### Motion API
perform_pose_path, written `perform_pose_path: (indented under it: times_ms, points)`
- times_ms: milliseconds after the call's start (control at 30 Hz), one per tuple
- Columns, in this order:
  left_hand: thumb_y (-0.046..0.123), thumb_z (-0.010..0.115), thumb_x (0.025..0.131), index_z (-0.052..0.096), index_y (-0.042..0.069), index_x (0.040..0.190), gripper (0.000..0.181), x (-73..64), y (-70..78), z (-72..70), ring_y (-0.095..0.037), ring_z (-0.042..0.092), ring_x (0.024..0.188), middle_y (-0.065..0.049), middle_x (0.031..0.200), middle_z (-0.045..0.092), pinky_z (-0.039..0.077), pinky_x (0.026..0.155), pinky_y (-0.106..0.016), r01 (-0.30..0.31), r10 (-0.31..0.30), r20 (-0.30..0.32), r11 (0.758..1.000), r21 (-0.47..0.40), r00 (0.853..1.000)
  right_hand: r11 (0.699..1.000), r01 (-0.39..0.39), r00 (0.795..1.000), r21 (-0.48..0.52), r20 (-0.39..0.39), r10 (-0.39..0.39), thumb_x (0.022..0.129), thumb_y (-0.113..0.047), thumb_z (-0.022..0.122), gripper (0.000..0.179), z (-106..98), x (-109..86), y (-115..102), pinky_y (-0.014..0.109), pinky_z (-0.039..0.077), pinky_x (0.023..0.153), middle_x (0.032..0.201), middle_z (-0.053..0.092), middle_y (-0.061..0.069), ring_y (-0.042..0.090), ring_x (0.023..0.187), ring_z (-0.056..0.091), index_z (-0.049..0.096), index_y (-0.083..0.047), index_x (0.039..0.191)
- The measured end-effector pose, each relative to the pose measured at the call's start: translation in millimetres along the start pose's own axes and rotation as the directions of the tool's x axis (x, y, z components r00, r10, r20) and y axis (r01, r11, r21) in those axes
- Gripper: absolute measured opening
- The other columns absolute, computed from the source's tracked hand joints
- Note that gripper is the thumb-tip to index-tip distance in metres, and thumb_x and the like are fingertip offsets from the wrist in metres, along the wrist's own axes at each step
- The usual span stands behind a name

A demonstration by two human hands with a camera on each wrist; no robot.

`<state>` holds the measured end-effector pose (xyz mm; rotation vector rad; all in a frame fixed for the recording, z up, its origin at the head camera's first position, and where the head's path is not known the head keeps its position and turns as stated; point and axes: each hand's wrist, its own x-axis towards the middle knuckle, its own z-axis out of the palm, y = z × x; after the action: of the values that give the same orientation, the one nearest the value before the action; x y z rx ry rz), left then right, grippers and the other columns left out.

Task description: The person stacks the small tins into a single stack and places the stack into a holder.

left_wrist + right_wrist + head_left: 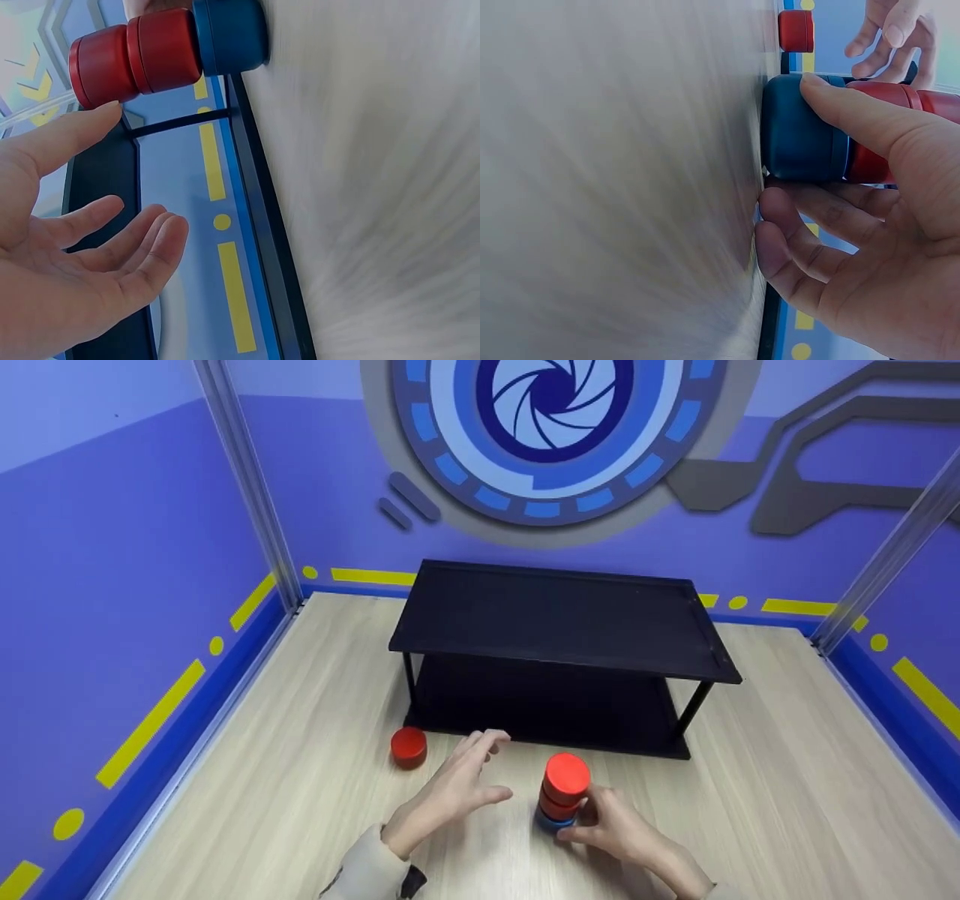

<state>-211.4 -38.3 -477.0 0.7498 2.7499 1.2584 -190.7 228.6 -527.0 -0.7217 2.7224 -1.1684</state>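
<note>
Three small round tins stand stacked on the table in front of me. The bottom one is a blue tin [795,135], and above it sit a lower red tin [166,51] and a top red tin [568,772]. My right hand [619,826] grips the blue tin low down, thumb on its near side and fingers around the other side. To the left of the stack, my left hand [452,786] is held apart from it, fingers spread and relaxed, holding nothing. A separate red tin [409,748] stands farther left on the table.
A black two-tier shelf [562,619] stands behind the tins, its front edge close to the separate red tin. Blue printed wall panels [142,585] and metal corner posts [247,472] enclose the wooden table [285,780].
</note>
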Motion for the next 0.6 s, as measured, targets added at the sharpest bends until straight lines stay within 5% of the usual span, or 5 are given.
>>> perform_pose_path:
  times_ms: [600]
  points:
    - [0.016, 0.078, 0.075, 0.051, 0.013, 0.127, 0.059, -7.6, -14.6, -13.7, -0.025, 0.052, 0.104, -0.003, 0.111, 0.056, 0.046, 0.087, -0.034, 0.015, -0.011, -0.097, 0.999, 0.045, 0.995, 0.999, -0.018, 1.0, 0.038, 0.024, 0.017, 0.076, -0.033, 0.08, 0.044, -1, -0.6, -1, 0.023, 0.049, 0.068, 0.095, 0.069, 0.005, 0.008, 0.078, 0.059, 0.062, -0.006, 0.107]
